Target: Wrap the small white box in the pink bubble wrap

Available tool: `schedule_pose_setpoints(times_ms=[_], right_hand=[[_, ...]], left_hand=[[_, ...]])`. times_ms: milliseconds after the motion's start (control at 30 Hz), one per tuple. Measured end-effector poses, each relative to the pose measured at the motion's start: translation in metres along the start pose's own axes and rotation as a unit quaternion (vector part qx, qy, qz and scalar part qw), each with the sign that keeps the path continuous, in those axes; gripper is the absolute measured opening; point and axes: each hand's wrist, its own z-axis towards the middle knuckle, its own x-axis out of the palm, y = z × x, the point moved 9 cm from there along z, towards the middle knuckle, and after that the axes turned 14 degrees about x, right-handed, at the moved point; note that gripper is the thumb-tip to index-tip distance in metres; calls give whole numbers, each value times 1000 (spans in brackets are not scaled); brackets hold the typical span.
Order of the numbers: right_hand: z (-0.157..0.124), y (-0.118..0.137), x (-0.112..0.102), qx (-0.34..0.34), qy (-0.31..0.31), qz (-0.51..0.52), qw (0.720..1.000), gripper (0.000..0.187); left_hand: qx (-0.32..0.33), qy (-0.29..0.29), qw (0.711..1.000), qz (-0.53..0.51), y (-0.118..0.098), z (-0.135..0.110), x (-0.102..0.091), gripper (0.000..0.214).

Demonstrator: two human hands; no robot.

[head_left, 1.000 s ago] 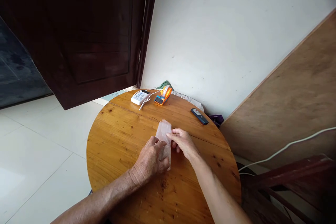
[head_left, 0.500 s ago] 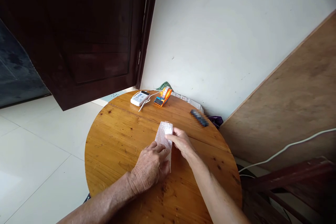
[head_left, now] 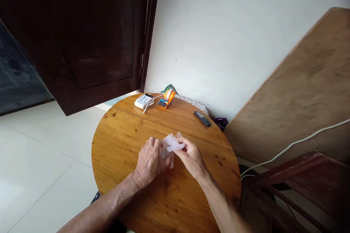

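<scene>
A whitish, translucent piece of bubble wrap [head_left: 168, 142] is between my two hands, over the middle of the round wooden table. My left hand [head_left: 151, 157] grips its left side, fingers curled over it and the thumb across its lower part. On the other side, my right hand [head_left: 190, 153] pinches the upper right edge, which is folded over. Whether anything lies inside the wrap cannot be seen.
At the table's [head_left: 117, 145] far edge are a white box-shaped device [head_left: 143, 101] with a cord and an orange tape dispenser [head_left: 166, 99]. A dark, partly blurred object [head_left: 202, 118] lies to the right. A dark red wooden chair [head_left: 295, 174] stands at the right.
My right hand has bent the wrap's upper part over, so it looks shorter and creased. My left hand has shifted slightly left and up. The view has moved a little.
</scene>
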Motion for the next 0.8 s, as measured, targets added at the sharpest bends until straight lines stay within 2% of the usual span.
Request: schedule_pose_setpoints(times_ms=[133,167,300,433,533,633,733,800], right_hand=[[-28,11,5,-95,-9,-47,994,9],[-34,12,7,-115,-10,-55,992,10],[-52,10,12,-189,-13,-103,976,17],[-61,2,18,-256,-18,-161,953,26],[-61,-1,18,-282,-34,-164,945,29],[-50,0,11,-245,-37,-121,961,24],[-24,-12,7,-94,7,-47,994,6],[-10,-26,8,21,41,15,999,20]], left_hand=[[9,4,1000,-27,1,2,3,63],[20,11,999,-35,1,3,4,64],[102,64,988,-92,-2,3,4,45],[213,117,961,-132,-6,-7,3,69],[240,94,958,-128,-2,-8,3,63],[225,63,958,-168,1,1,3,51],[147,72,961,-223,9,15,3,30],[86,99,957,-257,14,22,6,35]])
